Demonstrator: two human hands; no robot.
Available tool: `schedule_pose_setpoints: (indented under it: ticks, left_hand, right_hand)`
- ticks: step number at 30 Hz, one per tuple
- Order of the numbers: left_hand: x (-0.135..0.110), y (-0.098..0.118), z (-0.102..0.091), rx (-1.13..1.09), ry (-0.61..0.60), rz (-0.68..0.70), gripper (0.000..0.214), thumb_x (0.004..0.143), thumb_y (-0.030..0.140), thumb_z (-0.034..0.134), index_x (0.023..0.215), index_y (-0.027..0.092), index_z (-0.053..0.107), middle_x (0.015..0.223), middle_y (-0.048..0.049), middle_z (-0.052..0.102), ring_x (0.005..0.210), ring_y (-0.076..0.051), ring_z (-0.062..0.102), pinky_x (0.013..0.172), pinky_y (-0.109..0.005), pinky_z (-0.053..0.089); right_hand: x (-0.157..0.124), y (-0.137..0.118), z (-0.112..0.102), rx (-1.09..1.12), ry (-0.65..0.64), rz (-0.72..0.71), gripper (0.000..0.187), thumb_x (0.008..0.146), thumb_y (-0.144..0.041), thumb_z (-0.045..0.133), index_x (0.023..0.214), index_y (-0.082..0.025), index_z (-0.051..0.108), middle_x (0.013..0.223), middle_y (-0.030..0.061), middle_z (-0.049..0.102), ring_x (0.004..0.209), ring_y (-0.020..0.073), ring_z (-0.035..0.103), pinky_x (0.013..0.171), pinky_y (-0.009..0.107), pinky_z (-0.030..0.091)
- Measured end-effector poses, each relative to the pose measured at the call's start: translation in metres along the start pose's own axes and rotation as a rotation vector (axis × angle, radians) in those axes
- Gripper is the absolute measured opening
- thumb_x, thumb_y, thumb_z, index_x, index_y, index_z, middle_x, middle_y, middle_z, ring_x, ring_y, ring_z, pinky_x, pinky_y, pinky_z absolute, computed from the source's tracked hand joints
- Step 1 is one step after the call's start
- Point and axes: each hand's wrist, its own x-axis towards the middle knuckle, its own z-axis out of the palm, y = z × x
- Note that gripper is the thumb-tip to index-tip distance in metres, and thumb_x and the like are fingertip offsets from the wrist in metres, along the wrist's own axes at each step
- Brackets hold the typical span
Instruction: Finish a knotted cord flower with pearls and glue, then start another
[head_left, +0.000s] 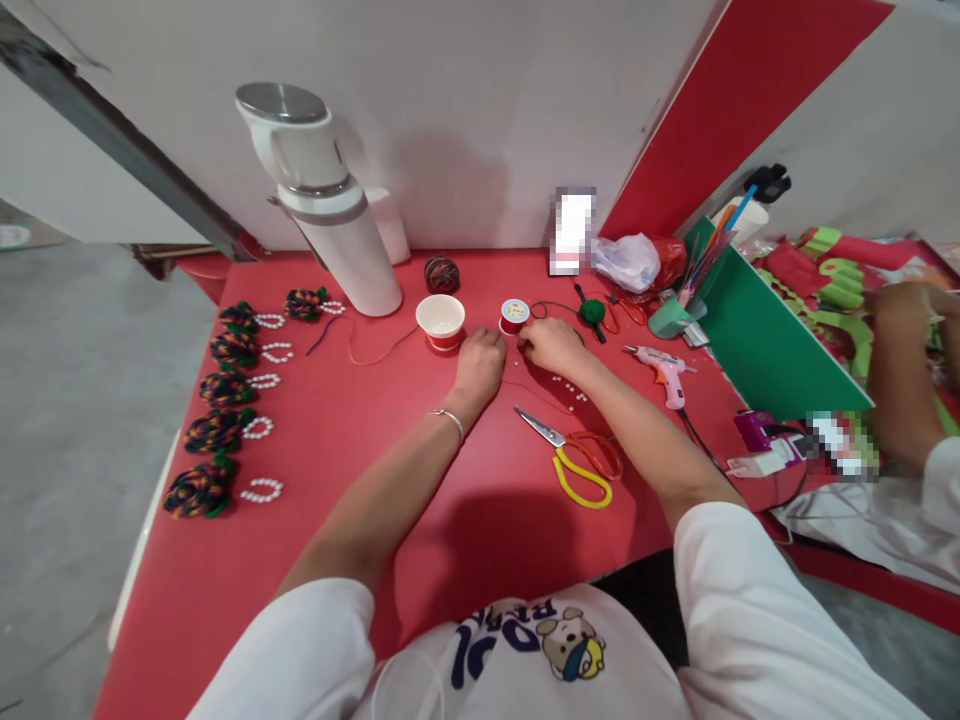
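My left hand (482, 362) rests on the table just right of a paper bowl (441, 322) of small white beads, its fingers curled and pressed together. Across from it, my right hand (553, 347) is closed in a pinch beside a spool of red thread (514, 316). Whatever either hand grips is too small or hidden to make out. A thin red thread runs over the table below the hands. Loose white beads (571, 392) lie under my right wrist. Nearer to me are open scissors (568, 450) with yellow and red handles.
Yarn bundles (214, 432) with white bead loops line the left side. A tall white flask (341, 240) and a yarn ball (442, 274) stand behind. Rightward are green yarn (591, 311), a pink glue gun (664, 375), a green divider (772, 330) and another person's arm (904, 380).
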Motion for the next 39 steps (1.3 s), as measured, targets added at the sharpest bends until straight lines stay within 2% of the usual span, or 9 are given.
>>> schedule_pose_setpoints:
  ticks: [6, 11, 15, 19, 23, 29, 33, 37, 39]
  left_hand:
    - [0.003, 0.0, 0.009, -0.043, 0.063, -0.013, 0.026, 0.094, 0.003, 0.047, 0.09, 0.012, 0.072, 0.09, -0.0162, 0.073, 0.085, -0.027, 0.064, 0.074, -0.038, 0.05]
    - [-0.014, 0.003, -0.004, -0.069, 0.156, 0.117, 0.025, 0.094, 0.006, 0.049, 0.094, 0.015, 0.072, 0.098, -0.0151, 0.075, 0.092, -0.027, 0.067, 0.077, -0.039, 0.052]
    - [-0.031, -0.014, -0.033, -0.143, 0.408, 0.203, 0.024, 0.099, 0.015, 0.048, 0.101, 0.02, 0.072, 0.101, -0.0116, 0.075, 0.093, -0.025, 0.066, 0.082, -0.042, 0.051]
    - [-0.023, -0.055, -0.057, -0.228, 0.576, 0.027, 0.017, 0.097, 0.019, 0.054, 0.095, 0.023, 0.071, 0.099, -0.0086, 0.074, 0.095, -0.026, 0.065, 0.086, -0.044, 0.048]
    - [-0.012, -0.076, -0.065, -0.288, 0.546, -0.085, 0.015, 0.097, 0.027, 0.057, 0.094, 0.024, 0.071, 0.104, -0.0077, 0.073, 0.099, -0.027, 0.065, 0.092, -0.046, 0.049]
    - [-0.031, -0.041, -0.056, -0.261, 0.404, -0.046, 0.017, 0.096, 0.029, 0.059, 0.099, 0.024, 0.074, 0.115, -0.0107, 0.071, 0.108, -0.029, 0.063, 0.098, -0.051, 0.047]
    - [-0.046, -0.026, -0.048, -0.325, 0.288, 0.014, 0.019, 0.097, 0.027, 0.055, 0.098, 0.023, 0.074, 0.103, -0.0102, 0.071, 0.099, -0.026, 0.065, 0.091, -0.045, 0.052]
    - [-0.05, -0.042, -0.05, -0.276, 0.55, -0.158, 0.018, 0.093, 0.029, 0.062, 0.109, 0.023, 0.068, 0.107, -0.0104, 0.065, 0.104, -0.026, 0.064, 0.091, -0.045, 0.054]
    - [-0.049, -0.055, -0.05, -0.286, 0.659, -0.212, 0.037, 0.087, 0.03, 0.07, 0.122, 0.022, 0.061, 0.118, -0.0117, 0.062, 0.114, -0.028, 0.061, 0.093, -0.047, 0.056]
  right_hand:
    - [0.016, -0.038, -0.027, 0.52, 0.252, -0.156, 0.021, 0.082, -0.012, 0.066, 0.095, -0.02, 0.08, 0.098, 0.0027, 0.08, 0.089, 0.0164, 0.072, 0.084, 0.026, 0.053]
    - [0.05, -0.08, -0.044, 0.58, 0.277, -0.282, 0.02, 0.082, -0.009, 0.066, 0.091, -0.019, 0.08, 0.098, 0.0023, 0.079, 0.089, 0.0154, 0.07, 0.087, 0.028, 0.052]
    - [0.047, -0.06, -0.045, 0.622, 0.296, -0.239, 0.015, 0.09, -0.021, 0.066, 0.095, -0.019, 0.08, 0.099, 0.0027, 0.08, 0.088, 0.0147, 0.07, 0.085, 0.027, 0.052]
    - [0.015, -0.02, -0.034, 0.518, 0.181, -0.137, 0.019, 0.091, -0.021, 0.063, 0.098, -0.021, 0.08, 0.095, 0.0021, 0.08, 0.084, 0.0151, 0.07, 0.08, 0.027, 0.049]
    - [-0.007, -0.009, -0.013, 0.241, -0.006, -0.107, 0.017, 0.087, -0.023, 0.07, 0.099, -0.026, 0.082, 0.101, 0.0028, 0.081, 0.095, 0.0198, 0.072, 0.08, 0.027, 0.047]
    - [-0.008, -0.017, 0.004, 0.091, -0.086, -0.121, 0.026, 0.089, -0.016, 0.062, 0.104, -0.022, 0.082, 0.109, 0.0088, 0.08, 0.103, 0.0242, 0.072, 0.08, 0.029, 0.046]
    - [0.001, -0.023, -0.012, 0.212, -0.005, -0.112, 0.02, 0.087, -0.018, 0.066, 0.096, -0.022, 0.083, 0.097, 0.0062, 0.081, 0.091, 0.0215, 0.072, 0.077, 0.029, 0.047]
    - [0.025, -0.053, -0.037, 0.476, 0.223, -0.236, 0.022, 0.09, -0.019, 0.061, 0.1, -0.021, 0.081, 0.099, 0.0019, 0.08, 0.09, 0.0158, 0.071, 0.084, 0.026, 0.048]
    - [0.039, -0.072, -0.046, 0.511, 0.258, -0.287, 0.023, 0.089, -0.017, 0.062, 0.101, -0.02, 0.081, 0.102, 0.0022, 0.08, 0.093, 0.0158, 0.07, 0.086, 0.026, 0.048]
